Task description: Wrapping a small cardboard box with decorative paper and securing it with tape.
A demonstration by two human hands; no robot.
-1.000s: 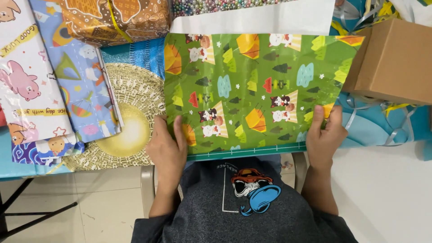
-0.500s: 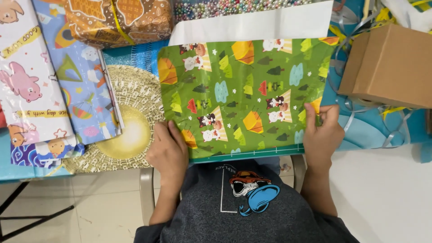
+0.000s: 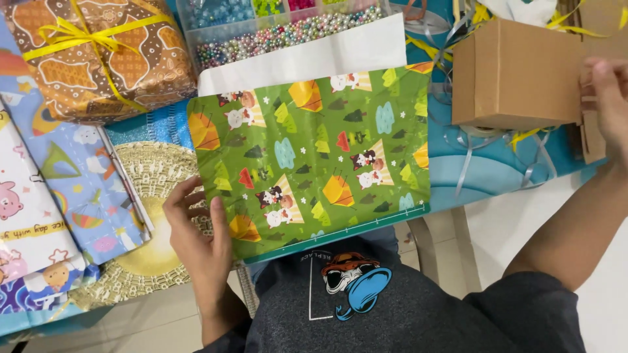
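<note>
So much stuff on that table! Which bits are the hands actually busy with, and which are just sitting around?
In hand:
- green patterned wrapping sheet, its near left edge held by the left hand
- brown cardboard box, touched by the right hand

Lying about:
- wrapped gift with yellow ribbon
- tray of beads
- blue cartoon papers
- gold woven mat

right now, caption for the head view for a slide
Left hand holds green wrapping paper; right hand reaches the cardboard box.
</note>
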